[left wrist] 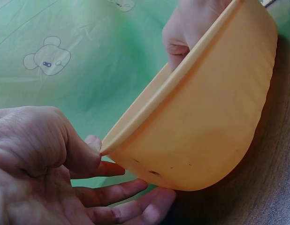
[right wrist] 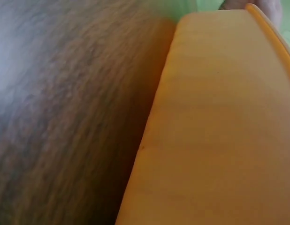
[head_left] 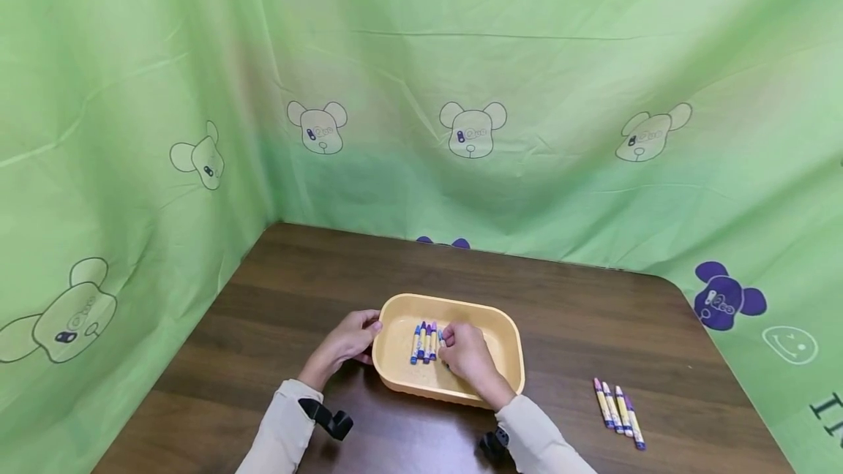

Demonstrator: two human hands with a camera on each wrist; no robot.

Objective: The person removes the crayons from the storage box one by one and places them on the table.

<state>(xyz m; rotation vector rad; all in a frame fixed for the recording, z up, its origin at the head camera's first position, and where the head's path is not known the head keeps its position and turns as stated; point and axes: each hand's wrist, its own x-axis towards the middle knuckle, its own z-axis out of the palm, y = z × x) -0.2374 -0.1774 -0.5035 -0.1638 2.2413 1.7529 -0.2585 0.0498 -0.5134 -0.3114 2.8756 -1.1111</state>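
Note:
A shallow yellow plastic basin [head_left: 395, 380] sits on the table. My left hand [head_left: 351, 337] grips its left end; in the left wrist view the thumb is at the rim and the fingers lie along the outer wall [left wrist: 196, 140]. Inside, several crayons [head_left: 424, 343] in blue and purple shades lie side by side. My right hand [head_left: 469, 355] reaches into the basin and pinches a light blue crayon [head_left: 441, 337] just right of that row, mostly hidden by the fingers. In the right wrist view the basin's outer side [right wrist: 215, 122] blocks nearly all of this hand.
Several more crayons [head_left: 619, 412], pink and purple among them, lie in a loose row to the right of the basin. The dark wooden table [head_left: 316, 276] backs onto a green curtain [head_left: 395, 189] with bear prints.

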